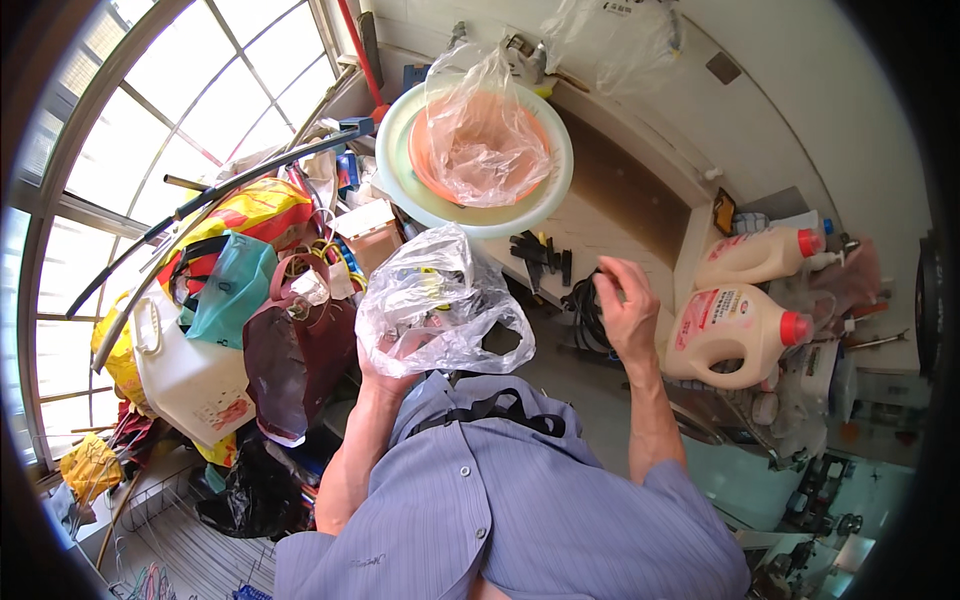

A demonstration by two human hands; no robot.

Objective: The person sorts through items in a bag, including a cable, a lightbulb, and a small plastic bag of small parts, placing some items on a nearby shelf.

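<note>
My left hand supports a clear plastic bag from below, its palm mostly hidden under it. Inside the bag are small mixed items with yellow and red parts, blurred by the film. A loop handle of the bag opens toward the right. My right hand has curled fingers on a coil of black cable, at the edge of a pale tiled ledge. Several short black pieces lie on the ledge, left of the cable.
Ahead, an orange basin holding a clear bag sits inside a pale green basin. Two cream detergent jugs with red caps lie to the right. A maroon bag, a white plastic container and poles crowd the left.
</note>
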